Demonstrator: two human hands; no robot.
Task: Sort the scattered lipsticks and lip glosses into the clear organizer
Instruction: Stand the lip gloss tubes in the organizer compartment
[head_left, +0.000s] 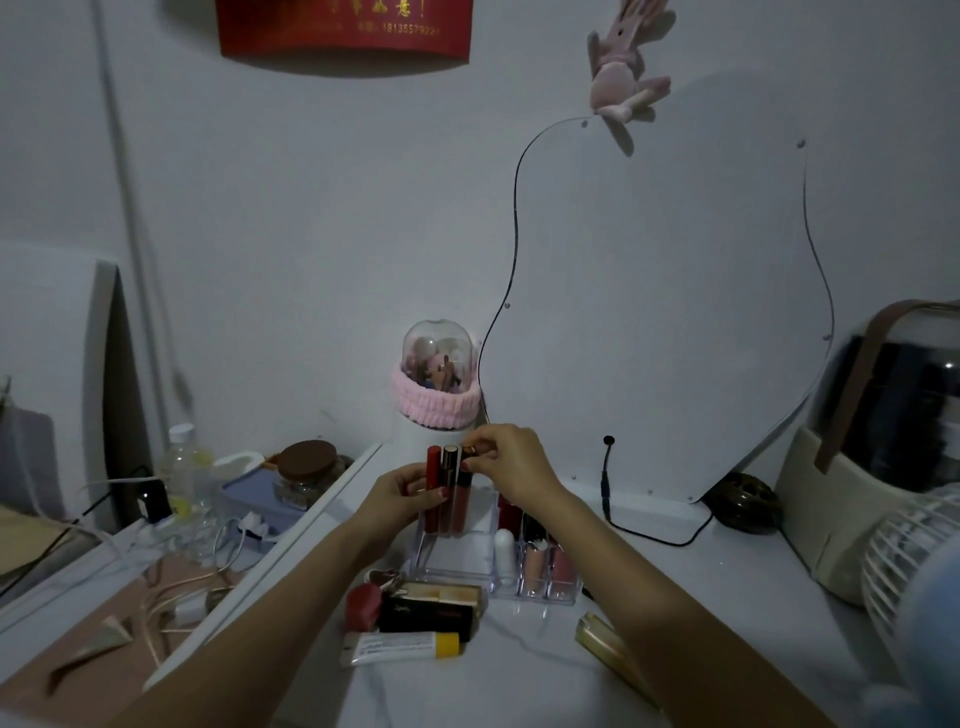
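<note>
A clear organizer (467, 564) stands on the white table. Three tall lip glosses (445, 493) stand upright in its back left compartment. My left hand (402, 493) steadies them from the left, its fingers around the red tube. My right hand (511, 460) pinches the gold cap of the rightmost gloss (470, 450) from above. Several short lipsticks and a white stick (535, 564) fill the front right slots. In front of the organizer lie a black and gold lipstick box (431, 608), a red item (362, 605) and a white tube with a yellow cap (400, 647).
A gold stick (605, 644) lies at the right near my forearm. A wavy mirror (670, 312) leans on the wall behind, with a black cable (608, 499). A domed brush holder (439, 384) stands behind the organizer. A fan (904, 566) and a bag (831, 519) are right; cluttered shelf left.
</note>
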